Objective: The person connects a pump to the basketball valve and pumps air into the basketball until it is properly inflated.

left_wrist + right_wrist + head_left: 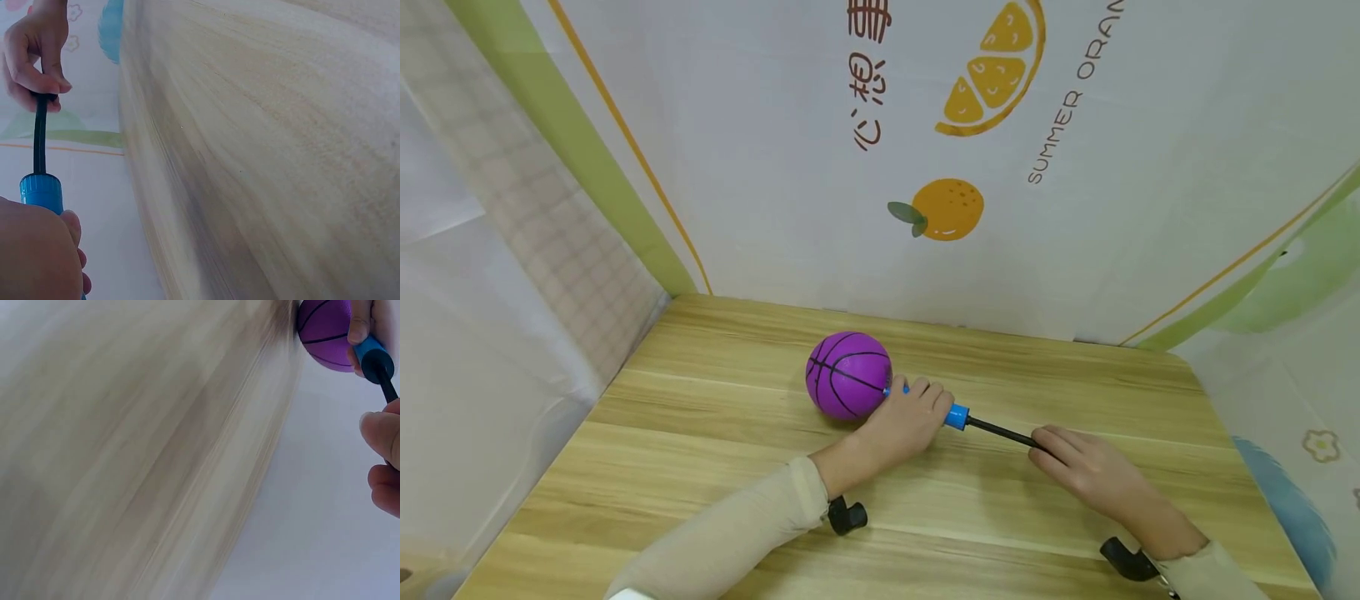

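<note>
A purple ball (848, 375) with black basketball lines sits on the wooden table. My left hand (906, 421) curls round the blue barrel of a hand pump (957, 417), right beside the ball. The pump's thin tip reaches the ball's right side; how far it goes in is hard to see. From the barrel's other end a black rod (40, 140) stands drawn out. My right hand (1090, 471) grips the rod's far end, fingers and thumb closed round it in the left wrist view, which hides most of the handle.
The wooden table (700, 467) has a printed white cloth (790, 208) hanging behind it and more cloth at both sides. Black wrist mounts (847, 517) show under both forearms. The table's right edge runs close to my right arm.
</note>
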Tool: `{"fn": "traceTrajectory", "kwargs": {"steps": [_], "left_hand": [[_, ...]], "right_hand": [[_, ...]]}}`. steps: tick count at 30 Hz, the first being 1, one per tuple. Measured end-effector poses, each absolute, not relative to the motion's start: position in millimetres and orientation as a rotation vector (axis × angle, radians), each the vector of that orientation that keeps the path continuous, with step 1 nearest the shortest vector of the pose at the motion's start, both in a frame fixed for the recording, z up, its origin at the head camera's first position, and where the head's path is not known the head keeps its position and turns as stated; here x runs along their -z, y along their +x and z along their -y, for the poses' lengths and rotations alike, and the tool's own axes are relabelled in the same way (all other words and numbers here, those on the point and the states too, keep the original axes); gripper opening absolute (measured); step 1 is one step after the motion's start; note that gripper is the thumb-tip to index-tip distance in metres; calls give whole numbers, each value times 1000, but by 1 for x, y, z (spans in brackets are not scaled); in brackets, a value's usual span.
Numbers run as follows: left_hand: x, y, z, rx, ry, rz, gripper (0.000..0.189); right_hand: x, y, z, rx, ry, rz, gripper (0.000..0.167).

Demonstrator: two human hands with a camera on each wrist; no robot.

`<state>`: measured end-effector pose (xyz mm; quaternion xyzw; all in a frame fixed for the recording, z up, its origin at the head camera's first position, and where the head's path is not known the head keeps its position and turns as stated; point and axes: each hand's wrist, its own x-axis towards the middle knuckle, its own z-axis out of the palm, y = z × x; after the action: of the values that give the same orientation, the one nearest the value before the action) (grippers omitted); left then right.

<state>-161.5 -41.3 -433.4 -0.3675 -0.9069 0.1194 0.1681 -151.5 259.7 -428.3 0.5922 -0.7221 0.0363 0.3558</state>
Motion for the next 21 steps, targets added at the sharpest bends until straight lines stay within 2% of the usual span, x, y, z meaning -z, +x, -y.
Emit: {"fn": "traceTrajectory", "kwargs": {"steps": [10, 21], "left_hand": [[432, -161, 41, -285, -1053, 2566, 17], [431, -161, 40, -286, -1029, 2598, 20]], "right_hand": [[425, -143, -280, -19, 1510, 1927, 43], [426, -149, -266, -5, 1518, 1940, 41]]}}
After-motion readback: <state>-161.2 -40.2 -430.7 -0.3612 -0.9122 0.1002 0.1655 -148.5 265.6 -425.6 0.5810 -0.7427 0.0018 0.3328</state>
